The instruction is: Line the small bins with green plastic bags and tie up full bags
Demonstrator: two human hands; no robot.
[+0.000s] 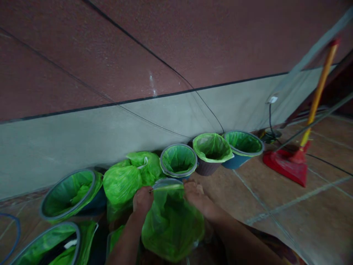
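A: Starting from the left, a lined bucket (pixel 93 186) is standing near the wall, and bulging green bags (pixel 121 182) are crowding in beside it. No spare room that side!

B: And here's the left hand (pixel 143 198), fingers folding nearly closed, gripping the left top edge of the green plastic bag (pixel 173 232).

A: That bag's hanging low in the middle, in front of the wearer. How's it handling?

B: Light, I'm judging, soft and floppy, probably slippery, and thin enough to be risking a tear. The rim's corners are offering the best hold.

A: The right hand (pixel 194 191) is taking the other corner, fingers curling over it, though blur is hiding how tightly.

B: Just beyond, the grey-rimmed bin (pixel 179 176), brown bin (pixel 208 168) and blue bucket (pixel 234 162) are lining the wall. Open tile floor (pixel 239 202) is stretching in front, reaching the red dustpan (pixel 289 167).
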